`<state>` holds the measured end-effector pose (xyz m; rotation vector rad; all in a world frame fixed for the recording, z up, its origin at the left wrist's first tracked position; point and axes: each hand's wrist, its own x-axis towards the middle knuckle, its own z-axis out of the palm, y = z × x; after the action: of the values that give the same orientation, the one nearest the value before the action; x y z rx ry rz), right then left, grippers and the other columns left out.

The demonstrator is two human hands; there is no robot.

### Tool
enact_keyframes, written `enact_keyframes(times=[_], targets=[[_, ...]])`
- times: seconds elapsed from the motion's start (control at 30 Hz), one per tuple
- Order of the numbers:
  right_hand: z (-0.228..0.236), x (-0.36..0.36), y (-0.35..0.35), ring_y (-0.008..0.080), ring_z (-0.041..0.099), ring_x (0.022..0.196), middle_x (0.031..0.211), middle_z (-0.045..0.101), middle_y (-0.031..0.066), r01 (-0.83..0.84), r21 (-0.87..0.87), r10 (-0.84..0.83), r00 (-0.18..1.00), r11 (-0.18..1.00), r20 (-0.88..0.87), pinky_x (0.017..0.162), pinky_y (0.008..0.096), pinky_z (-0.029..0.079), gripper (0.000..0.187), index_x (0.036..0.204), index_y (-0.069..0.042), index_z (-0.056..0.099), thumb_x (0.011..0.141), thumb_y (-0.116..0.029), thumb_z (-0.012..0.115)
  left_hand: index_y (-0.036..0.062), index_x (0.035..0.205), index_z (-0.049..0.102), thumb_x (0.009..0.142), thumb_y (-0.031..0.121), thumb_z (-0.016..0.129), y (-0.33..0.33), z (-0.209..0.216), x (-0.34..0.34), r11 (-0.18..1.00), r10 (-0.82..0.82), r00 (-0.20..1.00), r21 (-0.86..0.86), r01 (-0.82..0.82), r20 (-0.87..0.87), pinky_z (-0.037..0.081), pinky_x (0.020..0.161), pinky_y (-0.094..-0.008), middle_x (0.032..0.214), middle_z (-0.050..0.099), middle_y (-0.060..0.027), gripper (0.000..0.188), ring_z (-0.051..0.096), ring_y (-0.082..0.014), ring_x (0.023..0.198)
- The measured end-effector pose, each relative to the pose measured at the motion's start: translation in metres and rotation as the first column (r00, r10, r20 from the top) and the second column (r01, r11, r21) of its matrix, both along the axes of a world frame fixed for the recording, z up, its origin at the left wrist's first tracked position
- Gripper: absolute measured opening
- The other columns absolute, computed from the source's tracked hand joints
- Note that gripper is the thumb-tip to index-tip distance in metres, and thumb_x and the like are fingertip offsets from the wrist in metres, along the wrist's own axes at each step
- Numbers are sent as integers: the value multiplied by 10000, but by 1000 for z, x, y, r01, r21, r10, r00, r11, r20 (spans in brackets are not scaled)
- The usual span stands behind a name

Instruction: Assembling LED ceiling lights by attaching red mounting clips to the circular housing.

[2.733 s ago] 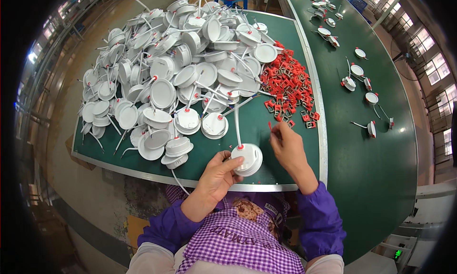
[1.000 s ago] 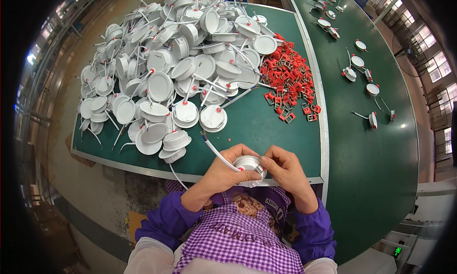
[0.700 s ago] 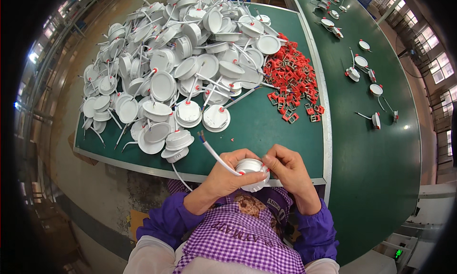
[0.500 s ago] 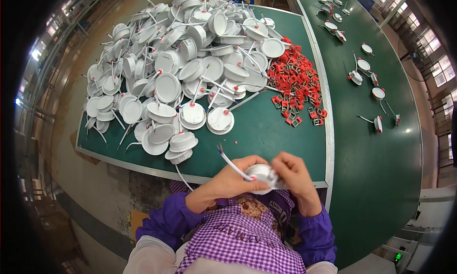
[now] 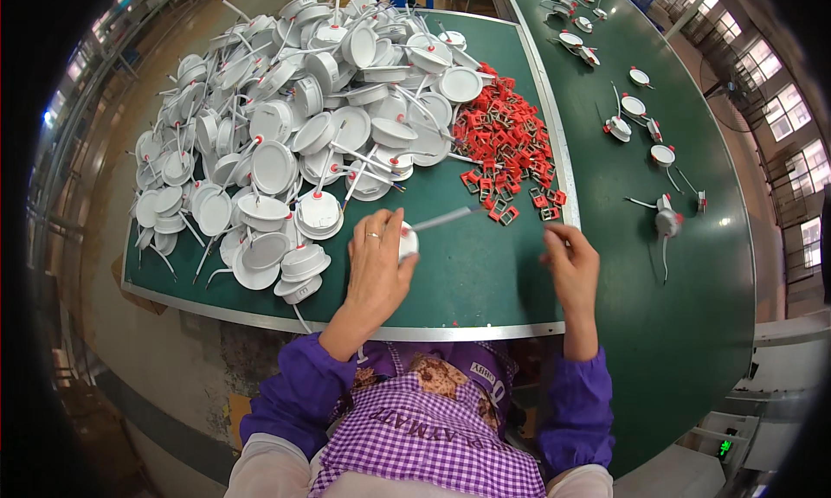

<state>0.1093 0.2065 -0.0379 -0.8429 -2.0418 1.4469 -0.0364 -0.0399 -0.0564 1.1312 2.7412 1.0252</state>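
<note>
My left hand [image 5: 379, 260] is closed over the edge of a white round downlight [image 5: 409, 241] at the front of the heap, its palm hiding most of the lamp. From this lamp's red grommet a white cable [image 5: 446, 219] points toward the red clips. My right hand [image 5: 573, 266] hovers by the table's right edge, empty, its thumb and fingers loosely bent and apart. Past it, on the green belt, a blurred downlight [image 5: 666, 221] with a red part on it lies with its cable trailing toward me.
A big heap of white downlights [image 5: 273, 167] with cables covers the table's left and middle. Beside it lies a pile of red clips [image 5: 506, 139] with metal frames. A pale metal rim [image 5: 563, 165] edges the table. Several more downlights lie along the green belt [image 5: 675, 325].
The downlight held between both hands before has left them, and a blurred one is now on the belt. My left hand has moved forward onto another downlight; my right has moved right.
</note>
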Motion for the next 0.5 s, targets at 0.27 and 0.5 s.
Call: enact_keyframes(times=[0.27,0.5], targets=[[-14,-54,-2,361,608,889,1014,572,140,-250,513,-3,897,821,442,745,434,492,280,1044,-72,626,810,-181,734,-20,1260,455,641,128,825,3,0,11,1000,-25,1000,-7,25,5,356,1031,-437,1255,461,-207,736,397,-386,1232],[-13,-52,-2,369,599,881,952,559,157,-352,501,142,902,791,408,755,451,485,183,977,-78,597,819,-96,686,40,1286,365,681,62,823,0,1,28,884,-272,760,464,-45,591,481,933,-351,1231,495,-112,759,553,-229,1111]])
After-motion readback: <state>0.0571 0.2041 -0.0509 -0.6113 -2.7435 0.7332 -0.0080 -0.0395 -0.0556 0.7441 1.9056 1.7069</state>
